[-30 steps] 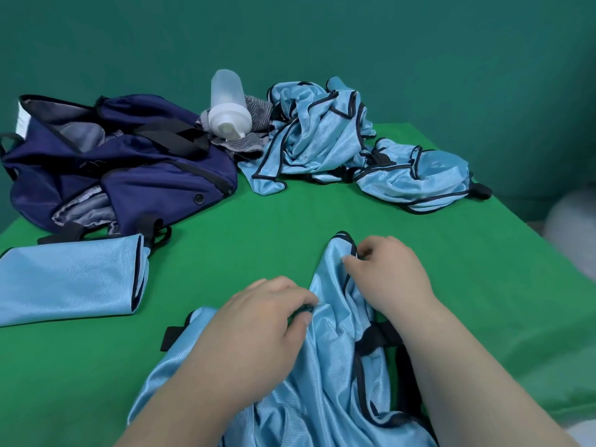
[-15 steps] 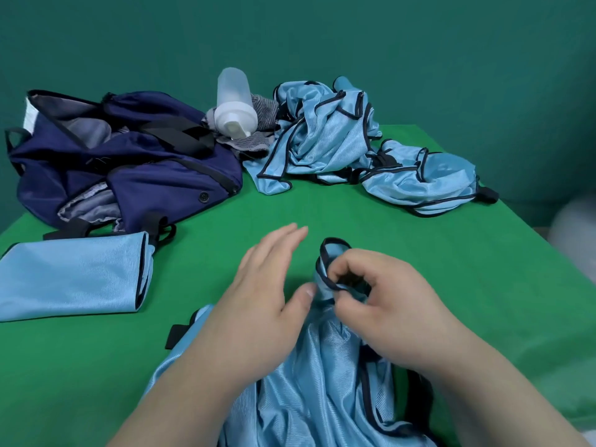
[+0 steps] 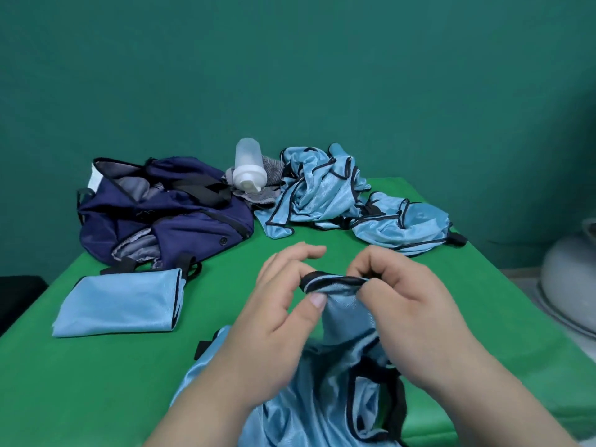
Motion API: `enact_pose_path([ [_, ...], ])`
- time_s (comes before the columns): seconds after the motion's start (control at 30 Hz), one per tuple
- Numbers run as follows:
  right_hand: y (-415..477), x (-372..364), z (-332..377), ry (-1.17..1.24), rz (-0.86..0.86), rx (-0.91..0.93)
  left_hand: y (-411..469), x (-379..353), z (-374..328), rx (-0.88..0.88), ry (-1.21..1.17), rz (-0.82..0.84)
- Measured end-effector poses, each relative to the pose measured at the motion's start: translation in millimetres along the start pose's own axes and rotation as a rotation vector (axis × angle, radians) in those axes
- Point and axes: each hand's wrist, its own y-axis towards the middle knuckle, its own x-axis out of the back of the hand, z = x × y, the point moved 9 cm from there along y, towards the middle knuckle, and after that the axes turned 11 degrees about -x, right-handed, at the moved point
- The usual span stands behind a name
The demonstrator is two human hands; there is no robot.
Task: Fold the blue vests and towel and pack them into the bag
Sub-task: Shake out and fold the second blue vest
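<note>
Green table (image 3: pixel 96 382) | left hand (image 3: pixel 277 324), right hand (image 3: pixel 406 311) pinch vest (image 3: pixel 309 411) trim; bag (image 3: pixel 180 221) open

Open green tabletop (image 3: pixel 232 272) runs across the middle; the folded vest (image 3: pixel 119 304) blocks the left, while bag (image 3: pixel 180 217), bottle (image 3: pixel 248 166) and crumpled vests (image 3: pixel 325 191) crowd the far edge.

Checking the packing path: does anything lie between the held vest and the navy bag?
Nothing visible does. The left hand and right hand pinch the vest; only bare table lies between it and the bag. The folded vest lies left of that path.
</note>
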Motion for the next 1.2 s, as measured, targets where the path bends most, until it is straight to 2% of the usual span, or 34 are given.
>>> enact_pose_path([
  [0.2,-21,38,84,-0.044,-0.032,0.166,31,34,-85,-0.102,0.018,0.016],
  [0.3,-34,59,128,-0.102,-0.053,0.266,46,55,-124,-0.051,0.015,0.051],
  [0.47,-55,98,187,-0.141,-0.11,0.327,63,89,-184,0.05,0.043,0.028],
  [0.63,-84,124,234,-0.114,-0.058,0.389,63,103,-247,0.087,0.145,0.197],
  [0.87,-122,154,282,-0.078,0.038,0.487,61,127,-321,0.015,0.123,0.116],
  [1.0,-136,170,292,-0.064,0.014,0.485,56,126,-338,0.039,0.075,0.155],
  [1.13,-145,183,293,0.213,0.107,0.378,57,135,-348,0.024,0.279,0.115],
  [1.2,-151,179,297,0.226,0.164,0.36,59,136,-354,0.012,0.368,0.106],
])
